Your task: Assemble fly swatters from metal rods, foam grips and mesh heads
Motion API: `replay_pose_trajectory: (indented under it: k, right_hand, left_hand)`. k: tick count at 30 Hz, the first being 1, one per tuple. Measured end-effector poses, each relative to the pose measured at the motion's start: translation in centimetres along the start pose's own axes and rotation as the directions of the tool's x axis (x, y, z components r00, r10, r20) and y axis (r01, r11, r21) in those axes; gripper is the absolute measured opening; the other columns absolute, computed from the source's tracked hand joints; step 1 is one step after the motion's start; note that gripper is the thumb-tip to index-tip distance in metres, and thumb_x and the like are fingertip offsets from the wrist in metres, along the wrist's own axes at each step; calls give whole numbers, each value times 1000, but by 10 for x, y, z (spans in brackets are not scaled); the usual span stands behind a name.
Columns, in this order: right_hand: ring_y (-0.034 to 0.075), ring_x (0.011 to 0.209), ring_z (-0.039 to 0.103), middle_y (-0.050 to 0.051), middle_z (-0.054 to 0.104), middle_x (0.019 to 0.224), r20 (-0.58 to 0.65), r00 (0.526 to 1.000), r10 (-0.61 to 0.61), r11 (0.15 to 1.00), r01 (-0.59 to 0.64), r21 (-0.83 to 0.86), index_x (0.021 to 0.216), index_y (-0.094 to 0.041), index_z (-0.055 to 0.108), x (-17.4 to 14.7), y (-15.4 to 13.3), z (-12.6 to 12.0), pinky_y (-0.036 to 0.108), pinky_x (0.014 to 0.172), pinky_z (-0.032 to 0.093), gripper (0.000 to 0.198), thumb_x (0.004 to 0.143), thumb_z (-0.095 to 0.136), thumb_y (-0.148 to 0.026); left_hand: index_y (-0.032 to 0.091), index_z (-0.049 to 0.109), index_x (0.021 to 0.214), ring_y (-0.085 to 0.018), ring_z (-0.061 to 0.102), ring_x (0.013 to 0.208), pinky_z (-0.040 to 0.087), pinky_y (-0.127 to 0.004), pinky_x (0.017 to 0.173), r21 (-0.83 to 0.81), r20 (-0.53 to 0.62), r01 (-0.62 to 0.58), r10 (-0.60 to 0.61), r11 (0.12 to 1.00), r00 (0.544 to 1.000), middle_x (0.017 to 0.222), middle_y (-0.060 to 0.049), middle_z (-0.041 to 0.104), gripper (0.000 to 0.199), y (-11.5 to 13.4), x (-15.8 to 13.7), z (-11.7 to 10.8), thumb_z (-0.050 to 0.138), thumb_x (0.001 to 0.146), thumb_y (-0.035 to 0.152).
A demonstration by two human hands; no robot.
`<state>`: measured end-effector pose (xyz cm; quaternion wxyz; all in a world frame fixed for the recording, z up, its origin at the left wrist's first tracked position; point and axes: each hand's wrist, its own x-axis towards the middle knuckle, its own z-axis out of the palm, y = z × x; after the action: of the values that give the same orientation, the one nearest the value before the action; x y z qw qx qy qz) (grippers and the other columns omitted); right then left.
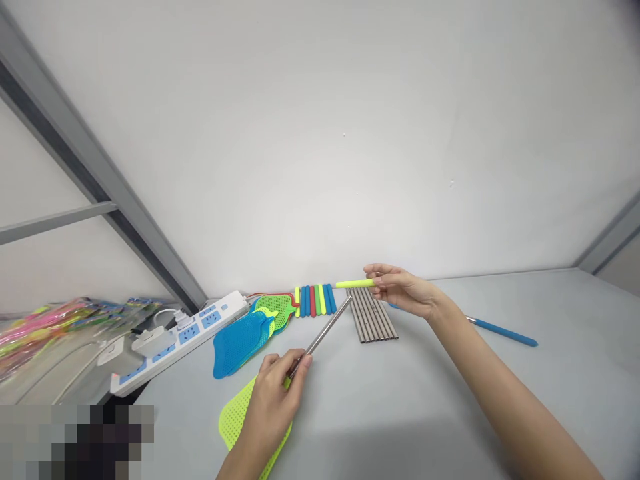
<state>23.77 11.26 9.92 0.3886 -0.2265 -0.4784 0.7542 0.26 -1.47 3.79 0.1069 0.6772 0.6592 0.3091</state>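
My left hand [275, 393] is closed around a metal tube [330, 325] that slants up to the right. Under that hand is a yellow-green perforated fly swatter head [235, 413], which appears to sit at the tube's lower end; my fingers hide the joint. Between the fingertips of my right hand [400, 288] is a yellow handle sleeve [355, 284], held roughly level just beyond the tube's free end, the two apart. Below my right hand lies a row of several metal tubes [373, 319]. Several coloured handle sleeves [313, 301] are lined up left of them.
Blue, green and yellow swatter heads [240, 343] are piled at left, beside a white power strip [200, 327] with plugs and cables. Plastic-wrapped colourful items [50, 327] lie at far left. A blue-handled rod [505, 331] rests at right. A white wall [350, 167] stands behind the table.
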Motion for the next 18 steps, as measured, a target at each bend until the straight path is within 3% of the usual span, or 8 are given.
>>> replay_pose_trajectory:
  k: [7,18]
  right_hand:
    - [6,61,47,2,53,86,-144,986,-88,996,92,22,82,-18,62,3,2,-11,23,69,42,16,68,57,-13]
    - [5,55,46,2,54,82,-255,957,-139,985,159,60,81,-18,61,11,9,-26,19,56,44,13,68,58,-15]
  left_hand:
    - [22,56,83,-15,49,69,40,-26,60,-15,11,-9,9,1000,1000,67,0,55,22,0,-1,0,41,79,38]
    - [22,57,82,-15,50,68,41,-26,59,-51,34,-70,71,996,997,69,-1,57,21,1,-1,-1,41,79,35]
